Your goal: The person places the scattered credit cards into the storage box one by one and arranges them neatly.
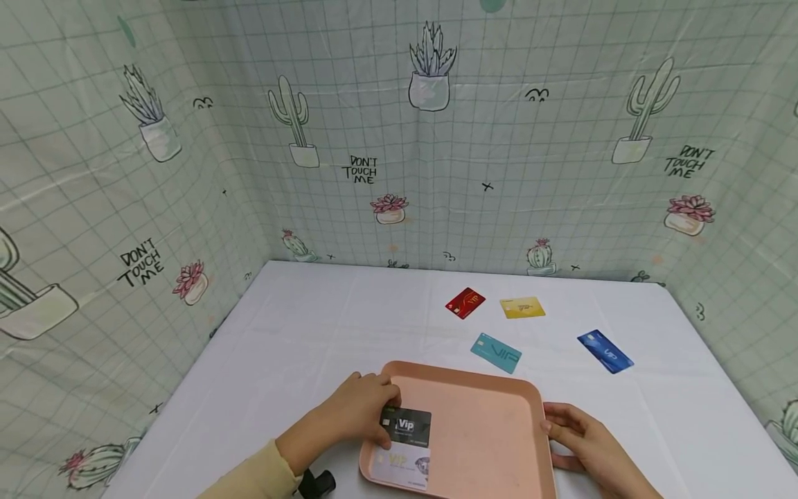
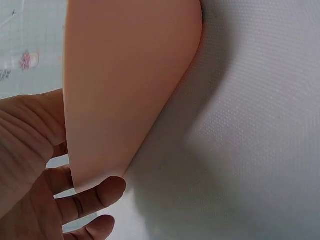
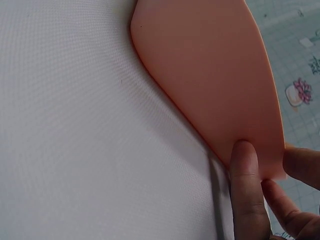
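A pink tray (image 1: pixel 480 443) lies on the white table with a black VIP card (image 1: pixel 411 426) and a white VIP card (image 1: pixel 408 469) at its left side, the black one above the white. My left hand (image 1: pixel 361 409) reaches over the left rim, its thumb and a fingertip at the black card's left end, seemingly pinching its edges. In the left wrist view, other fingers (image 2: pixel 100 195) touch the outside of the tray wall (image 2: pixel 125 85). At the right rim my right hand (image 1: pixel 589 443) grips the tray wall (image 3: pixel 210 75) between thumb and fingers.
Beyond the tray lie a teal card (image 1: pixel 496 353), a red card (image 1: pixel 465 303), a yellow card (image 1: pixel 522 308) and a blue card (image 1: pixel 605 351). A small black object (image 1: pixel 316 484) sits by my left sleeve. Cactus-print cloth (image 1: pixel 430 138) surrounds the table.
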Demonstrator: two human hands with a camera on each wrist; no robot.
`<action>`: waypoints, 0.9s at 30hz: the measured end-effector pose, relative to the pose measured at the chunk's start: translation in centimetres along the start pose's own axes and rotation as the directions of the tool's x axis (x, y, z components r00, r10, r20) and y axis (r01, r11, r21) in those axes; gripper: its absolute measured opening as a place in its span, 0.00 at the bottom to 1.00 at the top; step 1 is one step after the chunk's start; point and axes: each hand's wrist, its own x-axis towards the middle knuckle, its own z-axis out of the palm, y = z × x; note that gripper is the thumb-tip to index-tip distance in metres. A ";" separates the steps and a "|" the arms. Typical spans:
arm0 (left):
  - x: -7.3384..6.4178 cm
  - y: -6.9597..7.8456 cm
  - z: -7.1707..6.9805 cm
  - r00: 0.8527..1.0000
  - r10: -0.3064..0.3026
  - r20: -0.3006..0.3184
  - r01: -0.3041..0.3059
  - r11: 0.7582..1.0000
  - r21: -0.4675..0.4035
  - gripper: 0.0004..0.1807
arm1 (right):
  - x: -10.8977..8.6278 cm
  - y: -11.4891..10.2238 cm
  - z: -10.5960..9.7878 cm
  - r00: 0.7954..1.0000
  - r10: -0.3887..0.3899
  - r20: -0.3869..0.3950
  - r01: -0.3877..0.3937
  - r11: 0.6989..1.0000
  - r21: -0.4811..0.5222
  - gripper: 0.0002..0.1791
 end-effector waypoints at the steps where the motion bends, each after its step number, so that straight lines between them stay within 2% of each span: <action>1: 0.0 0.0 0.0 1.000 -0.001 -0.003 0.001 1.000 0.002 0.29 | 0.0 0.0 0.0 1.000 0.002 -0.001 -0.002 1.000 -0.002 0.41; 15: -0.3 -0.1 -0.5 0.988 -0.009 -0.151 0.011 1.000 0.012 0.19 | 0.0 0.2 0.1 1.000 -0.017 0.003 0.017 1.000 0.001 0.40; 20: 0.6 0.4 -1.2 0.982 0.000 -0.189 0.008 0.999 0.043 0.18 | -0.1 0.2 0.0 1.000 -0.008 -0.001 0.008 1.000 -0.008 0.41; 27: 2.9 2.8 -2.6 0.975 0.049 -0.215 -0.033 0.996 0.078 0.18 | 0.0 0.2 -0.1 1.000 -0.015 0.008 0.015 1.000 0.001 0.41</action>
